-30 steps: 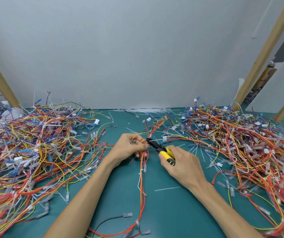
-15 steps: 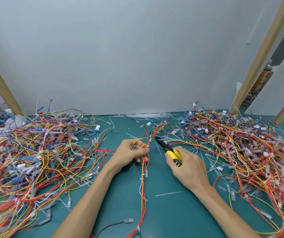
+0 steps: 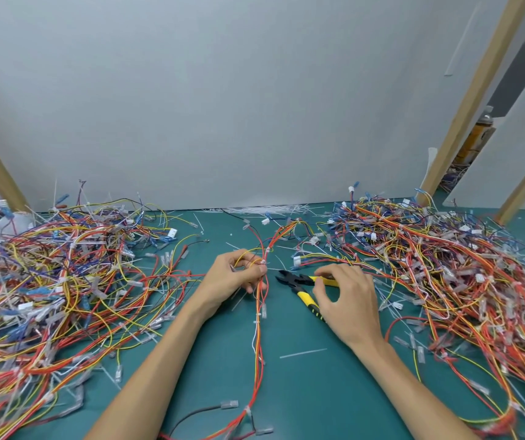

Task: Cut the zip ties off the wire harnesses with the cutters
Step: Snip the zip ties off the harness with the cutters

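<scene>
L hand (image 3: 242,276) is pinching the wire harness (image 3: 258,344) at centre frame. Fingers and thumb are closing round the thin red/orange/yellow bundle right at a small white zip tie (image 3: 263,262). Rest of the harness is trailing down the green mat (image 3: 302,392) toward the bottom edge, w/ another tie lower on it.

R hand (image 3: 348,301) is curling over the cutters (image 3: 299,282), just right of that bundle. Black nose is pointing left at the bundle, not touching. Yellow handles are standing apart, so the jaws are prob. not biting on anything. Fingertips are resting on the upper handle, and the lower one is running under the palm. Can't tell if that's a real grip or only a loose touch.

Handling, as I'm judging it: the harness is light and floppy, wires sliding on each other, so it's needing a pinch close beside the tie to keep it taut. The tie is looking like thin, stiff plastic, so it's likely snapping clean and the offcut may fly. The risk is nicking insulation, so only the strap should be going btwn the blades. The cutters are wanting both handles in the palm.

Big tangled piles are lying at left (image 3: 48,281) and right (image 3: 445,265) of frame. Cut tie scraps (image 3: 270,210) are lying along the back wall.
</scene>
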The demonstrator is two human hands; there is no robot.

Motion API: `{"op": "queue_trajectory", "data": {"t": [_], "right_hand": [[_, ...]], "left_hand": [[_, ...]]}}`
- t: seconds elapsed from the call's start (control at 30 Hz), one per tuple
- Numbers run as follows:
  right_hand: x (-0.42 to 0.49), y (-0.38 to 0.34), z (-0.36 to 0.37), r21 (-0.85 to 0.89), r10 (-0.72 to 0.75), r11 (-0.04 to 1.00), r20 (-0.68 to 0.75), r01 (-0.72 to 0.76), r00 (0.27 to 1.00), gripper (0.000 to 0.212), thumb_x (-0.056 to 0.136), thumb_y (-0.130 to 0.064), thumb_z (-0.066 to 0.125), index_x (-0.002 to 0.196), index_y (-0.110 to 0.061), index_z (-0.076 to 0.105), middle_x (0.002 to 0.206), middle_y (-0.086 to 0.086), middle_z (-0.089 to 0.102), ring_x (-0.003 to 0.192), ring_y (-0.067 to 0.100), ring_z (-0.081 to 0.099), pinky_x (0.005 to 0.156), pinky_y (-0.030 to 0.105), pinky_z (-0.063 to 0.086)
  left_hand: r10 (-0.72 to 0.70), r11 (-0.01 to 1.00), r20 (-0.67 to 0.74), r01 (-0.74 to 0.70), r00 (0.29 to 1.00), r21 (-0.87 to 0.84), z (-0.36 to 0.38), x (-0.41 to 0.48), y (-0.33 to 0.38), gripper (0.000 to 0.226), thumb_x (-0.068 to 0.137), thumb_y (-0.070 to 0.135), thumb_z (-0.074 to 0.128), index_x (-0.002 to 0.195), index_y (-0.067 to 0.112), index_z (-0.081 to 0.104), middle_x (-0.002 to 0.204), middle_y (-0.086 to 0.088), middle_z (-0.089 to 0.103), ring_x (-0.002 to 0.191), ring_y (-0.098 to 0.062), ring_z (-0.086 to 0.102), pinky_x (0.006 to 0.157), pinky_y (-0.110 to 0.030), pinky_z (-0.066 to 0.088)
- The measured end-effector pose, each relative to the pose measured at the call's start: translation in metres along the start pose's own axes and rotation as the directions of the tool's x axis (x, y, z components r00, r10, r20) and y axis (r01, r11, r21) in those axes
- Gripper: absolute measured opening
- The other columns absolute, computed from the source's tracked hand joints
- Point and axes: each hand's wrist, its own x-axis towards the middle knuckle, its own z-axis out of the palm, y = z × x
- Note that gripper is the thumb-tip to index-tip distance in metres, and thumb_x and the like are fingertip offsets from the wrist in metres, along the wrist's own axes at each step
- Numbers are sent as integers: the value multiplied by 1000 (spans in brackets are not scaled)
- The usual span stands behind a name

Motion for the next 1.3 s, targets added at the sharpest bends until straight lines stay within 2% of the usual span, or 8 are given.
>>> {"op": "queue_trajectory", "data": {"t": [0.23, 0.33, 0.47, 0.67, 0.9, 1.03, 1.17, 1.3], "right_hand": [[7, -10, -14, 134, -42, 990, 1, 41, 999, 16, 87, -8, 64, 89, -23, 68, 87, -14, 66, 84, 9, 59, 89, 14, 34], [19, -25, -27, 272, 32, 959, 170, -78, 985, 19, 88, -10, 62, 85, -27, 70, 80, -14, 69, 75, 4, 61, 70, 11, 40], [28, -46, -30, 277, -20, 941, 622, -196, 783, 18, 97, -26, 56, 87, -27, 71, 75, -11, 71, 63, 6, 67, 60, 21, 49], [26, -69, -14, 360, -190, 897, 837, -255, 513, 22, 95, -39, 60, 92, -19, 68, 71, -9, 65, 56, 7, 58, 49, 21, 47], [44, -79, -20, 576, -227, 684, 752, -449, 619, 20, 97, -25, 60, 83, -12, 66, 65, -3, 63, 53, 10, 56, 46, 19, 43], [54, -74, -28, 643, -165, 595, 685, -482, 710, 23, 87, -34, 67, 75, -15, 67, 61, -2, 58, 51, 10, 54, 46, 18, 41], [56, -59, -35, 671, -226, 521, 705, -528, 672, 22, 87, -39, 68, 81, -18, 70, 70, 4, 58, 59, 15, 56, 50, 21, 44], [58, -57, -36, 670, -246, 420, 733, -612, 634, 45, 87, -50, 60, 110, -13, 72, 94, 7, 69, 78, 20, 63, 60, 26, 51]], "left_hand": [[-64, 968, 88, 83, 994, -235, -9, -2, 8, 19, 80, 20, 73, 93, 8, 66, 67, 1, 61, 66, -17, 66, 57, -20, 48], [-51, 941, 110, 85, 993, -329, -15, 1, 17, 26, 74, 5, 78, 98, 10, 70, 79, 0, 68, 70, -14, 68, 66, -20, 54], [-9, 919, 73, 37, 997, -394, -17, 6, 38, 30, 72, 1, 72, 101, 7, 67, 79, 3, 69, 68, -12, 68, 67, -18, 55], [34, 911, 20, -23, 999, -412, -10, 2, 59, 22, 85, -7, 60, 104, 5, 64, 81, 4, 69, 68, -9, 66, 67, -17, 54], [65, 802, 1, -51, 998, -595, -11, -2, 94, 34, 81, 9, 61, 115, 10, 61, 85, 4, 61, 76, -10, 64, 82, -27, 53], [91, 745, 29, -49, 995, -665, -20, -9, 111, 52, 80, 8, 58, 132, 6, 54, 91, 2, 59, 77, -11, 63, 74, -24, 56], [126, 746, 99, -28, 987, -665, -21, -13, 116, 57, 83, 5, 52, 139, 2, 46, 93, 2, 59, 75, -11, 61, 69, -22, 53], [156, 810, 233, 11, 960, -587, -20, -17, 120, 57, 87, -1, 47, 143, 3, 38, 95, 0, 51, 64, -9, 54, 58, -19, 48]]}}
